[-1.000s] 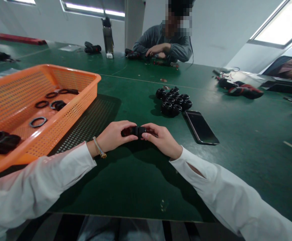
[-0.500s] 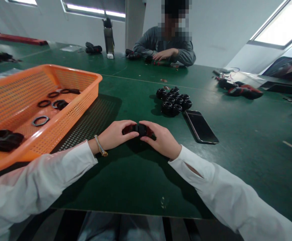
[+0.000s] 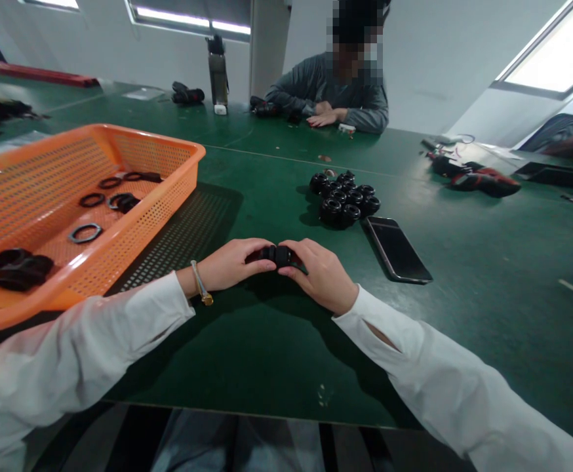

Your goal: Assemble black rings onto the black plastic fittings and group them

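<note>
Left hand (image 3: pixel 230 263) and right hand (image 3: pixel 323 275) pinch opposite ends of black part (image 3: pixel 282 256) low over worktop (image 3: pixel 267 354); piece seemingly unfinished. Beyond: black cluster (image 3: pixel 343 198), perhaps finished. Loose rings (image 3: pixel 84 240) in orange basket (image 3: pixel 153 219), probably yet to use.

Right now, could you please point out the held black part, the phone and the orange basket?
Black part (image 3: pixel 282 256): head view, on its right-hand section.
Phone (image 3: pixel 398 250): head view, on its dark screen.
Orange basket (image 3: pixel 167 204): head view, on its perforated side wall.
</note>
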A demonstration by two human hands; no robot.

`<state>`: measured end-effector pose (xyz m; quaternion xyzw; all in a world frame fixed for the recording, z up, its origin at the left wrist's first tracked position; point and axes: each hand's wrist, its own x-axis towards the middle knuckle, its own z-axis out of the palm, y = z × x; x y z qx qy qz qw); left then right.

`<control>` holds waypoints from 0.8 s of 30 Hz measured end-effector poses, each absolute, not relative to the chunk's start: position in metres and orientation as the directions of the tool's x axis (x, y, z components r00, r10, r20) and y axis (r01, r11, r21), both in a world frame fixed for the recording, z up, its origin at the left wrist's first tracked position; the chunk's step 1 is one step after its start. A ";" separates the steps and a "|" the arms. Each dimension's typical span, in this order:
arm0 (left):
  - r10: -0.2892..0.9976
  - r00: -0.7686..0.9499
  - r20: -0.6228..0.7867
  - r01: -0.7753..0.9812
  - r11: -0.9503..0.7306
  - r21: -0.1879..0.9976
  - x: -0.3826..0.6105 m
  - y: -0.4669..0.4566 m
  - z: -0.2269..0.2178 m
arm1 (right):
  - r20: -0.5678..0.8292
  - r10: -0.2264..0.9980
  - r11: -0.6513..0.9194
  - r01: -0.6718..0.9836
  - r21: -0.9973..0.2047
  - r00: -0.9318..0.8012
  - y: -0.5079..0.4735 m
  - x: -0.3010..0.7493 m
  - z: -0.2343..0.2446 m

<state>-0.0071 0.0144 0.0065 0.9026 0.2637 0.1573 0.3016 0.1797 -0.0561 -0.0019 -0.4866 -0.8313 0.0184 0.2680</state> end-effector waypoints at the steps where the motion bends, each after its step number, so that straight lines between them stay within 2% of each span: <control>1: 0.573 0.810 0.126 0.385 -0.681 0.623 -0.006 0.014 0.007 | 0.416 0.832 0.509 0.803 -0.310 -0.367 -0.056 0.180 -0.002; 15: 0.585 0.792 0.178 0.408 -0.722 0.559 -0.003 0.011 0.003 | 0.215 0.964 0.257 0.769 -0.586 -0.159 -0.059 0.171 0.003; 24: 0.591 0.783 0.193 0.423 -0.734 0.532 0.000 0.007 0.003 | 0.147 0.985 0.159 0.796 -0.585 -0.089 -0.059 0.168 0.006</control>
